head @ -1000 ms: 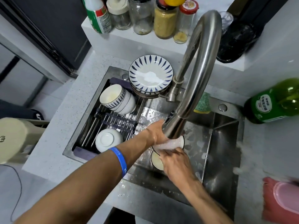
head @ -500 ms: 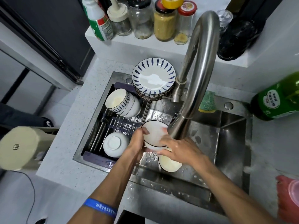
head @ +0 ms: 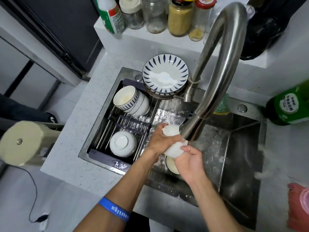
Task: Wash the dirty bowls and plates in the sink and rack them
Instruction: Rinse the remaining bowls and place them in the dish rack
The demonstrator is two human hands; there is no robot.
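Under the faucet head I hold a white bowl turned on its side, its foot ring pointing left. My left hand grips it from the left and top, and my right hand cups it from below. Another bowl lies in the sink beneath my hands, mostly hidden. On the rack over the sink's left part, an upturned white bowl sits near the front, nested striped bowls lean further back, and stacked blue-patterned plates stand at the far end.
The tall curved faucet arches over the sink's middle. Jars and bottles line a shelf behind. A green bottle stands at the right, a sponge behind the faucet, a pink item at the right edge, a cream appliance at the left.
The bowl, earlier facing up with its inside showing, is now turned on its side with its foot ring visible. My right hand moved under it; my left hand shifted over the top.
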